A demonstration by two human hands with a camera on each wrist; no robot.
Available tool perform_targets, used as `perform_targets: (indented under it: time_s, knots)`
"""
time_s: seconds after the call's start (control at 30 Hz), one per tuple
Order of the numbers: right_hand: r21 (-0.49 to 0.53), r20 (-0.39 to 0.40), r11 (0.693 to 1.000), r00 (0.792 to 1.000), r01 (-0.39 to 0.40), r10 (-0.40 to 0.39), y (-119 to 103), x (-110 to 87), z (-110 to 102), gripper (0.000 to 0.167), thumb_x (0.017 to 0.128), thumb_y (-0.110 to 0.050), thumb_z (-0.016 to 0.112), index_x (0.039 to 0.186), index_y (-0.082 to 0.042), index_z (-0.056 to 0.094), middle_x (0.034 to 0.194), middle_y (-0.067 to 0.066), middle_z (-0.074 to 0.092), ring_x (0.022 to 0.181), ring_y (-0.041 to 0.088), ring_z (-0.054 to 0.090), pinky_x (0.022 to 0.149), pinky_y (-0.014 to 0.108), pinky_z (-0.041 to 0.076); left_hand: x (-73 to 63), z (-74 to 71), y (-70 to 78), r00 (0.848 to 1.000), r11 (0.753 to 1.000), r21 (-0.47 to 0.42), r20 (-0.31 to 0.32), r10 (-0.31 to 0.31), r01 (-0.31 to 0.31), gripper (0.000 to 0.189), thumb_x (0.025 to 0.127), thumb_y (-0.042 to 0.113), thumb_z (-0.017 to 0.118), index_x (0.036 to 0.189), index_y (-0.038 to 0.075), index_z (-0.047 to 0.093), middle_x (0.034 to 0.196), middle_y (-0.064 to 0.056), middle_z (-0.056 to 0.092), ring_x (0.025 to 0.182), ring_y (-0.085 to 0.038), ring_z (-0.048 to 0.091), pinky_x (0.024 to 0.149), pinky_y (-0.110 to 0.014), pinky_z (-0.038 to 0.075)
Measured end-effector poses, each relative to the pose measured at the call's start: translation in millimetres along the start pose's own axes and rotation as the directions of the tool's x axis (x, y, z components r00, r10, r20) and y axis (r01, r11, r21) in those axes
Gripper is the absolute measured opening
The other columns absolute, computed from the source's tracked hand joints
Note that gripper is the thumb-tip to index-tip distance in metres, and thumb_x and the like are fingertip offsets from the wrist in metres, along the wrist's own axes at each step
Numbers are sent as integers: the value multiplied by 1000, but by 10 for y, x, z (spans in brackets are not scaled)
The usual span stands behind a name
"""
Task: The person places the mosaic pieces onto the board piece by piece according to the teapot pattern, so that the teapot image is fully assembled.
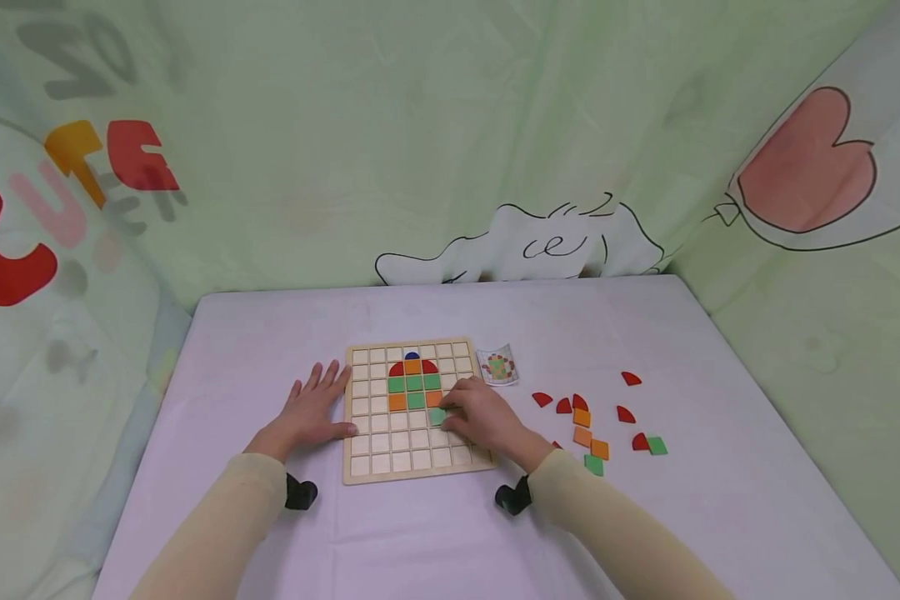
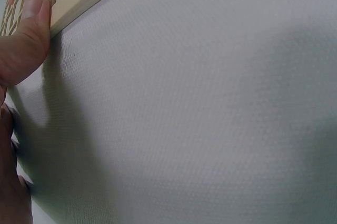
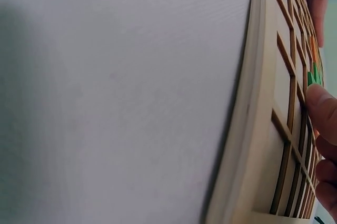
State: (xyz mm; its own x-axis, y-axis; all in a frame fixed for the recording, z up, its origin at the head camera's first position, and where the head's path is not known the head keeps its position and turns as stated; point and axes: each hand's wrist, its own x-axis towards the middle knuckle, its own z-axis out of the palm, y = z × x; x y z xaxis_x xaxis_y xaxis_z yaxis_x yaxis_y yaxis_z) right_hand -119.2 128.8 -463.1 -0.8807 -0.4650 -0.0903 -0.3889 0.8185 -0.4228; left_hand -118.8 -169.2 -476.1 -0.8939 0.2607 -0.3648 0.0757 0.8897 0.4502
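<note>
A wooden grid board (image 1: 360, 477) lies on the table with colored tiles set in its upper middle cells. Those form a pattern: a blue half-round piece (image 1: 412, 356) on top, red quarter-round pieces, and orange and green squares below. My left hand (image 1: 311, 412) rests at the board's left side, fingers spread and the thumb (image 2: 34, 11) over the rim. With thumb and fingertips my right hand (image 1: 483, 417) pinches a green square tile (image 1: 437, 416), just below the orange square (image 1: 433, 399) at the pattern's lower right. In the right wrist view, the thumb (image 3: 322, 105) meets the green tile's edge.
A small printed card (image 1: 498, 365) with a colored pattern lies against the board's upper right. Loose red quarter-round tiles (image 1: 626, 414), orange squares (image 1: 582, 436) and green squares (image 1: 594, 465) are scattered on the lilac tablecloth (image 1: 420, 542) to the right. Printed curtains surround the table.
</note>
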Motion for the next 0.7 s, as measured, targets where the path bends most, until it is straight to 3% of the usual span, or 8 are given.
perform_targets:
  time_s: [0.33, 0.7]
  knots:
    - [21, -2, 1000, 1000, -13, 13, -24, -31, -7, 22, 87, -22, 83, 106, -13, 79, 110, 0, 72, 104, 17, 57, 90, 33, 56, -33, -24, 37, 1000, 1000, -5, 3, 5, -5, 105, 88, 42, 79, 164, 6, 16, 172, -20, 6, 159, -44, -2, 126, -66, 2]
    - [55, -107, 998, 994, 39, -33, 6, -21, 64, 14, 88, -16, 81, 101, -11, 81, 99, 1, 71, 97, 16, 58, 86, 32, 56, -27, -30, 32, 1000, 1000, -8, 0, -2, 2, 105, 88, 41, 78, 164, 6, 15, 172, -20, 5, 159, -44, -4, 126, -66, 1]
